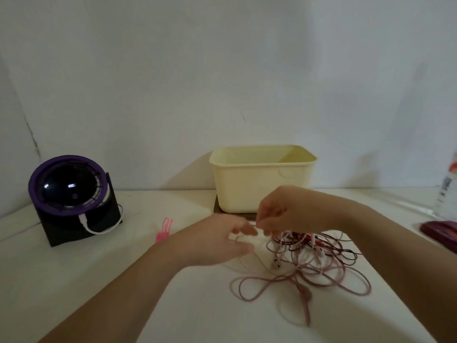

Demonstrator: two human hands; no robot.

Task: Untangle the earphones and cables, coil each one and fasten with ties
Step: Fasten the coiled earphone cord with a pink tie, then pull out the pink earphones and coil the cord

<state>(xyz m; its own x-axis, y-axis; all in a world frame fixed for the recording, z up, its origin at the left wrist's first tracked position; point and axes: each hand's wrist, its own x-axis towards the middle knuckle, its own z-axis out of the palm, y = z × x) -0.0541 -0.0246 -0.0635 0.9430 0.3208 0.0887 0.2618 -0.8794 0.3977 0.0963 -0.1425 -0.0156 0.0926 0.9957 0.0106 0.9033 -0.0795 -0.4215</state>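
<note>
Grip, right hand: my curled fingertips pinch a white strand and hold it just above the table.
Grip, left hand: blurred. My fingers reach in at the same strand with the thumb low. I cannot tell whether they have closed on it.
White strand, lie: a short span running roughly left to right between my two hands. Its right side drops into the tangle.
Tangle: white, pink and dark red leads heaped on the table, below and to the right of my right hand.
Earbud: at the heap's near-left edge, close to my left thumb.
Pink-brown cable: loose loops spilling from the heap toward me, with one end trailing nearest me.
Deciding relation: the heap lies to the right of the pinch and my left hand sits on the strand's left side. I judge the draw should go leftward along the strand, away from the heap.
Risk, as I judge it: a hard pull may tighten crossings in the heap.
Progress, as I judge it: early; nothing is coiled or tied.
Pink ties: flat on the table, well left of the heap and nearer my left hand.
Cream tub: open-topped, just behind my hands.
Fan: purple-rimmed, far left.
Far right: a bottle and a dark red object, both cut off by the frame.
</note>
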